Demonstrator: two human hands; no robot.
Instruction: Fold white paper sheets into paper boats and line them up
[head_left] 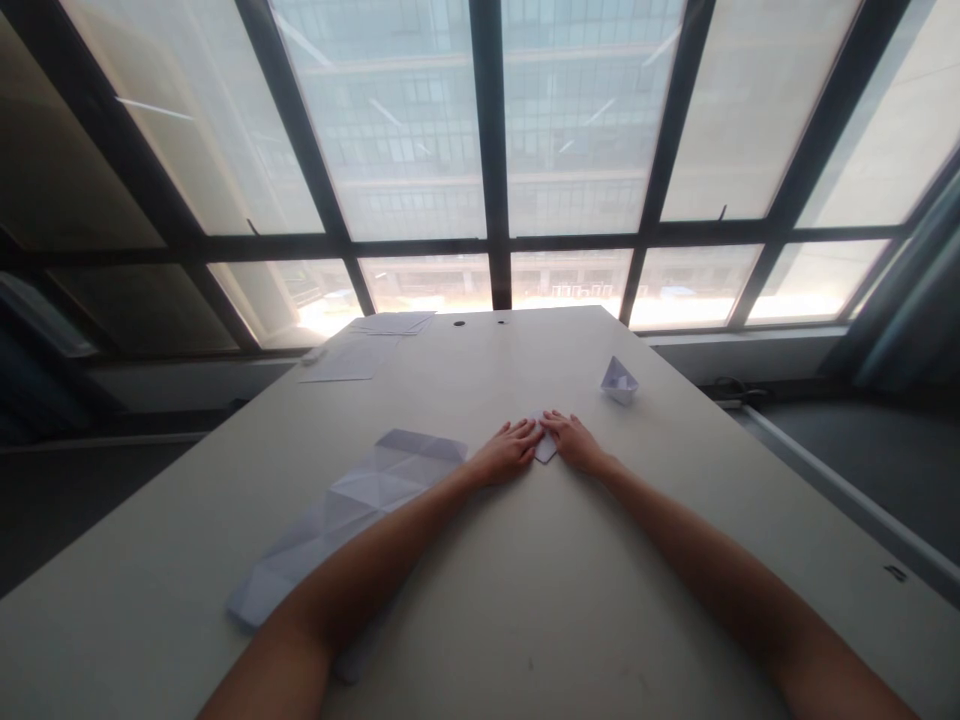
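Both my hands rest on a small piece of folded white paper (pixel 546 449) lying flat on the table. My left hand (pixel 511 450) presses on its left side, palm down with the fingers stretched out. From the right, my right hand (pixel 573 440) lies over its other side, fingers extended and slightly spread. Part of the paper is hidden under the fingers. A creased white sheet (pixel 397 470) spreads beneath and beside my left forearm, which covers some of it. Beyond my right hand stands a folded paper boat (pixel 619 382).
The white table (pixel 487 600) runs toward a large framed window (pixel 487 240). Flat white sheets (pixel 352 358) lie at its far left, some overlapping. Two dark holes are near the far edge. A small dark mark (pixel 895 573) shows at the right edge.
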